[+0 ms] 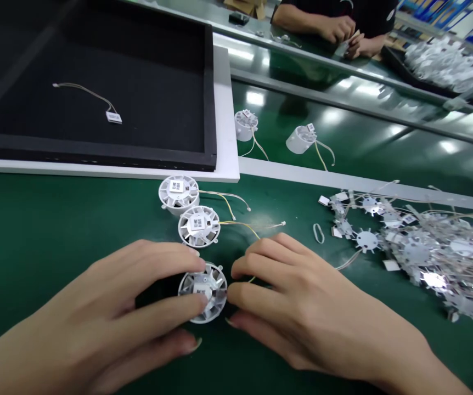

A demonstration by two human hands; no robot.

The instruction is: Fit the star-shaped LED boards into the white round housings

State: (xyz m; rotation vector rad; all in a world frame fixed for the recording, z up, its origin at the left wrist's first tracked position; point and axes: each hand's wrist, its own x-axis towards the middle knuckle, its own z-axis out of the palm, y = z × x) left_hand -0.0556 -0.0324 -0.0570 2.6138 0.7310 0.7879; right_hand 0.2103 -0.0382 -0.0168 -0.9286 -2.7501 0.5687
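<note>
A round white spoked housing [215, 299] with a white label at its centre rests on the green table. My left hand [125, 312] reaches over it from the left, two fingertips on its top and label, thumb lower down. My right hand [298, 302] is bent at its right edge, fingertips at the rim; whether they pinch a wire is hidden. Just behind stand a second labelled housing [199, 226] and a third [178, 193], each with thin wires running right.
A black tray [209, 99] with a white border holds a wired label piece [113, 117]. Two white housings [246, 126] [301, 139] stand farther back. Silvery star-shaped parts [421, 249] pile up at right, near a small band [318, 233]. Another person's hands [343, 35] work beyond the rail.
</note>
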